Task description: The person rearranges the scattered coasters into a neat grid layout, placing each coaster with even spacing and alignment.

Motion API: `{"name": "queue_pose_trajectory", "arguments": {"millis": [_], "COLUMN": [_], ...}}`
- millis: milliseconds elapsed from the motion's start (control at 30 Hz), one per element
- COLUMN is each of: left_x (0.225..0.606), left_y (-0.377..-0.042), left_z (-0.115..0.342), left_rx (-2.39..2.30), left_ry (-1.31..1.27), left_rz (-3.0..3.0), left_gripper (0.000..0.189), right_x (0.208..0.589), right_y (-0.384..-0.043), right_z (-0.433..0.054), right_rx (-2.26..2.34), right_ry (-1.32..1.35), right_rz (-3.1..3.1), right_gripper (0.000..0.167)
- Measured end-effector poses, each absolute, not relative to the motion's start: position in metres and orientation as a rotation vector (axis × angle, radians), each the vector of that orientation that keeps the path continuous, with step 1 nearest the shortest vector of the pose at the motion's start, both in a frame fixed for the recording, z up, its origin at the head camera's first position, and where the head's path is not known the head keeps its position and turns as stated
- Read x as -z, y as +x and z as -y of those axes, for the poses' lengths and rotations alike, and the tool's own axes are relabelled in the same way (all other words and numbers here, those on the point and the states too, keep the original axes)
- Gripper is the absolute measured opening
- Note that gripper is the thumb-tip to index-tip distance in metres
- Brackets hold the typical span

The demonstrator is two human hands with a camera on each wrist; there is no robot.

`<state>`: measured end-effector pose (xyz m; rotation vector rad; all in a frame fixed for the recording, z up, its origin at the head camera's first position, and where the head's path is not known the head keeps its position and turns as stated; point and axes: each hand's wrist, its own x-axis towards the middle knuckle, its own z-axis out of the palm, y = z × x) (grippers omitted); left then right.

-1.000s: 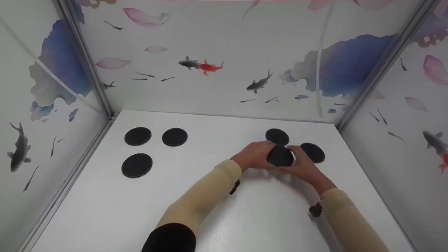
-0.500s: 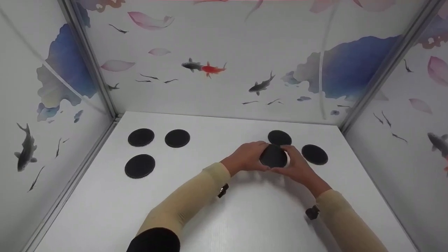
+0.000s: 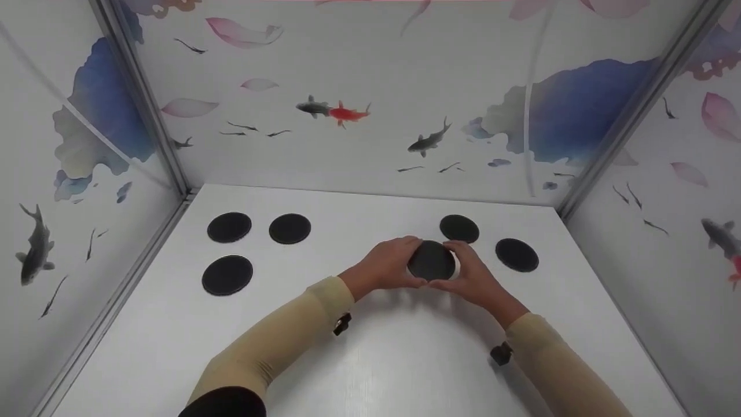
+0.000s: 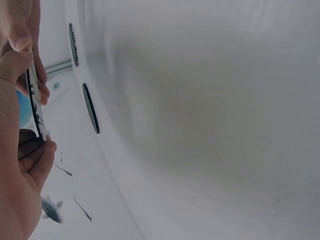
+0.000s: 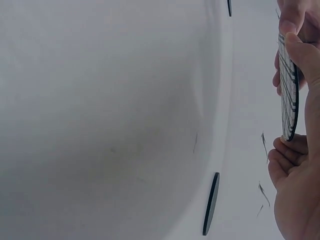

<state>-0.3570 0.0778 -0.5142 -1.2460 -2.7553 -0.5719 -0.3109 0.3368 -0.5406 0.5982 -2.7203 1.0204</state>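
Between both hands, a round black coaster is held above the white table. My left hand grips its left edge, thumb at the near side and fingers at the far side. On the opposite edge, my right hand grips it the same way, and the two thumbs almost meet. The right wrist view shows a white underside with dark crossing lines on the held coaster. Just behind the hands lies another black coaster, with a further one to its right.
At the table's left lie three more black coasters: a back one, one beside it and a nearer one. Printed panels with fish and petals enclose the white table at the back and both sides.
Both hands have moved left with the held coaster, away from the coasters on the right. More of its black face shows now. The coasters on the table have stayed put.
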Motion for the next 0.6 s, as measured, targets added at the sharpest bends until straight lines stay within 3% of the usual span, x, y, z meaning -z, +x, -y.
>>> {"name": "queue_pose_trajectory", "arguments": {"millis": [600], "left_x": [0.515], "left_y": [-0.336], "left_z": [-0.027], "left_rx": [0.715], "left_ry": [-1.15], "left_rz": [2.75], "left_gripper": [0.086], "right_x": [0.539], "right_y": [-0.308], "right_z": [-0.293], "right_rx": [-1.065], "right_ry": [0.703], "right_rz": [2.699], "right_gripper": [0.095]}}
